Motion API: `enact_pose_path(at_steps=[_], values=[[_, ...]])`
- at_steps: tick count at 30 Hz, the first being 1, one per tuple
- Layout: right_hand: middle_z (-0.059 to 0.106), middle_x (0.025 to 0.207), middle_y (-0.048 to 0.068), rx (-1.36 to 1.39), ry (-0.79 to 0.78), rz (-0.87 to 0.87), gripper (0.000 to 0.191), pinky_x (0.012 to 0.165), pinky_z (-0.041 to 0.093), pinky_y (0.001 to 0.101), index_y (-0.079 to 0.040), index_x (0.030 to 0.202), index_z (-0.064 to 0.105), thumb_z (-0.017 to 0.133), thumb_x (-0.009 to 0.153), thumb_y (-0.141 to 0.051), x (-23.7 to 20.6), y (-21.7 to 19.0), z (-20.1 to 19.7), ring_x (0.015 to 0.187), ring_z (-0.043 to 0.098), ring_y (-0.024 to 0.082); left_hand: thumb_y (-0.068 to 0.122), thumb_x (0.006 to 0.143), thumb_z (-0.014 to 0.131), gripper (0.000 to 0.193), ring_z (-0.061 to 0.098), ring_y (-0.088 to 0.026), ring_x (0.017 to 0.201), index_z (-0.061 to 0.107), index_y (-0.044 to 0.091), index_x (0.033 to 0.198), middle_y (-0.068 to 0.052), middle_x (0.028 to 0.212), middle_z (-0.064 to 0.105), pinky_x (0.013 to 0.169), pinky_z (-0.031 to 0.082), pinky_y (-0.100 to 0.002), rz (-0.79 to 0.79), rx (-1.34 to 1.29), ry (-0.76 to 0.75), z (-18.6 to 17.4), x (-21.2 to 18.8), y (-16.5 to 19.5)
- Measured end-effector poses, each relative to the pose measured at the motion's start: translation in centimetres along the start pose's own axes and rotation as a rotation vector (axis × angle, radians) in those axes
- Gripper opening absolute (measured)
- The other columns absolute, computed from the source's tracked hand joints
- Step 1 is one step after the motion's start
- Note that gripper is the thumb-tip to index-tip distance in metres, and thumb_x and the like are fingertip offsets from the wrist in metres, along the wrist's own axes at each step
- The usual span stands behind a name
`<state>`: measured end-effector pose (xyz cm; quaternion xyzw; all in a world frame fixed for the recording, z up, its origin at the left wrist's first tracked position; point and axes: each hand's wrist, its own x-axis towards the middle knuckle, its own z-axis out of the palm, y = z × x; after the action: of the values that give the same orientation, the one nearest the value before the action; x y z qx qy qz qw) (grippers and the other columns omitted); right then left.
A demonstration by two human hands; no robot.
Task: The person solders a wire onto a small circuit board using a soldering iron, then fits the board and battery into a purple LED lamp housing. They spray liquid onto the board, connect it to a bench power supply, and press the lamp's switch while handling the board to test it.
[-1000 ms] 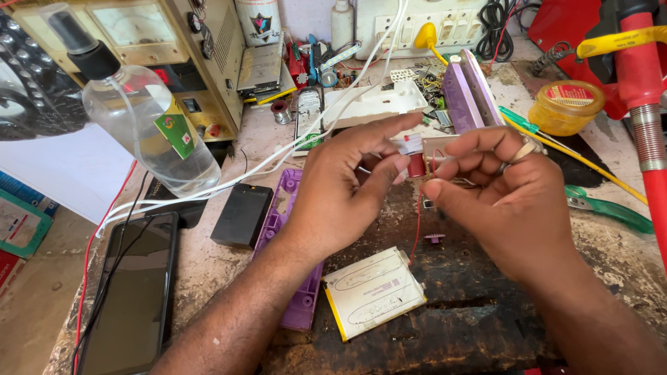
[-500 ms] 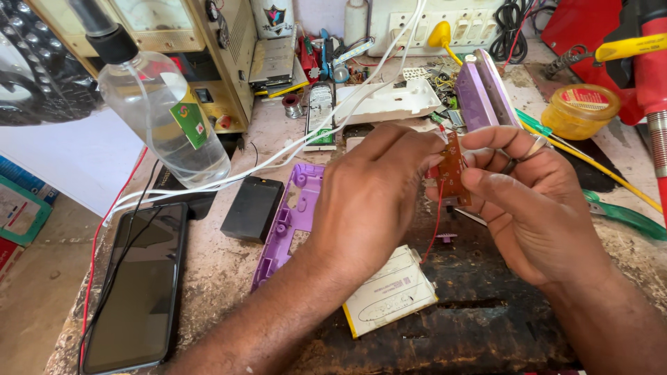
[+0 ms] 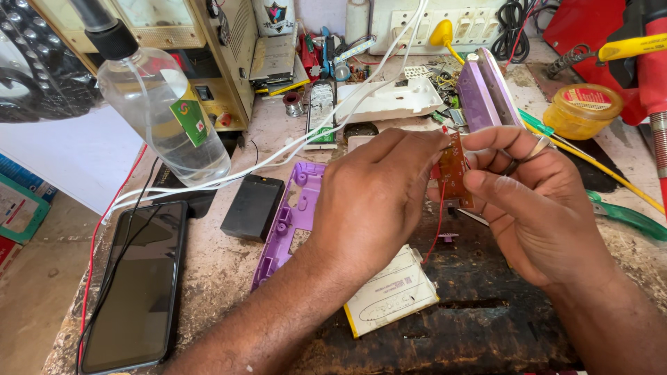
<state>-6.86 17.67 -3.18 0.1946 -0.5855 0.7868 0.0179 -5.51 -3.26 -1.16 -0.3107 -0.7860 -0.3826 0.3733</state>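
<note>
A small brown circuit board (image 3: 455, 169) with a thin red wire (image 3: 438, 226) hanging from it is held upright above the workbench. My left hand (image 3: 372, 198) pinches its left edge with the fingertips. My right hand (image 3: 531, 198) grips its right side between thumb and fingers and wears a ring. Below the hands lie a purple plastic casing half (image 3: 288, 222) and a flat white battery pack with a yellow edge (image 3: 392, 295). A tiny purple part (image 3: 448, 237) sits on the dark bench under the wire.
A clear spray bottle (image 3: 160, 111) stands at the left, with a black smartphone (image 3: 135, 285) and a black battery block (image 3: 253, 207) nearby. White cables (image 3: 299, 142) cross the bench. More purple casing parts (image 3: 486, 90), a yellow tin (image 3: 582, 110), a white casing (image 3: 389, 101) and a power strip (image 3: 451, 24) sit behind.
Both hands have shifted slightly right and turned the circuit board upright, so its brown face shows between the fingers. The view has tilted a little; the bench items stay put.
</note>
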Motion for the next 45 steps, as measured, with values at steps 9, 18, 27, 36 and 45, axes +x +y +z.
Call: enact_pose_path(at_steps=[9, 18, 27, 36, 45], values=[[0.064, 0.112, 0.009, -0.015, 0.003, 0.015, 0.033, 0.090, 0.058, 0.0306, 0.003, 0.130, 0.059, 0.056, 0.097, 0.006, -0.1, 0.5, -0.4, 0.099, 0.064, 0.009, 0.000, 0.095, 0.066, 0.034, 0.075, -0.031, 0.101, 0.065, 0.009, 0.127, -0.011, 0.112, 0.072, 0.083, 0.062, -0.040, -0.012, -0.029, -0.023, 0.6, -0.5, -0.5], [0.063, 0.113, 0.008, -0.008, -0.003, 0.010, 0.034, 0.093, 0.058, 0.0313, 0.004, 0.132, 0.059, 0.056, 0.098, 0.006, 0.2, 1.1, -0.1, 0.102, 0.063, 0.009, -0.003, 0.091, 0.065, 0.035, 0.074, -0.031, 0.096, 0.067, 0.007, 0.124, -0.011, 0.107, 0.071, 0.078, 0.061, -0.040, -0.034, -0.028, -0.069, -0.2, -0.6, -0.9], [0.064, 0.112, 0.010, -0.014, 0.008, 0.020, 0.033, 0.089, 0.059, 0.0322, 0.004, 0.131, 0.058, 0.056, 0.098, 0.005, 0.6, 0.7, 0.0, 0.099, 0.065, 0.012, -0.001, 0.094, 0.065, 0.031, 0.074, -0.031, 0.099, 0.068, 0.007, 0.124, -0.011, 0.111, 0.071, 0.081, 0.061, -0.040, -0.021, -0.013, -0.055, 0.1, -0.2, -0.9], [0.063, 0.112, 0.010, 0.005, 0.005, 0.016, 0.034, 0.090, 0.058, 0.0322, 0.005, 0.131, 0.058, 0.056, 0.098, 0.006, 0.3, 0.6, -0.4, 0.100, 0.064, 0.012, 0.002, 0.093, 0.066, 0.030, 0.073, -0.031, 0.098, 0.069, 0.008, 0.122, -0.010, 0.109, 0.071, 0.081, 0.060, -0.041, -0.035, 0.024, -0.054, 0.5, -0.3, -0.4], [0.062, 0.110, 0.008, 0.012, 0.013, 0.025, 0.032, 0.092, 0.059, 0.0361, 0.003, 0.130, 0.060, 0.057, 0.098, 0.006, 0.0, 0.5, -0.6, 0.097, 0.063, 0.011, 0.000, 0.087, 0.066, 0.035, 0.073, -0.031, 0.101, 0.070, 0.009, 0.120, -0.009, 0.110, 0.071, 0.083, 0.060, -0.041, -0.012, 0.073, -0.066, 0.6, -0.2, 0.0]])
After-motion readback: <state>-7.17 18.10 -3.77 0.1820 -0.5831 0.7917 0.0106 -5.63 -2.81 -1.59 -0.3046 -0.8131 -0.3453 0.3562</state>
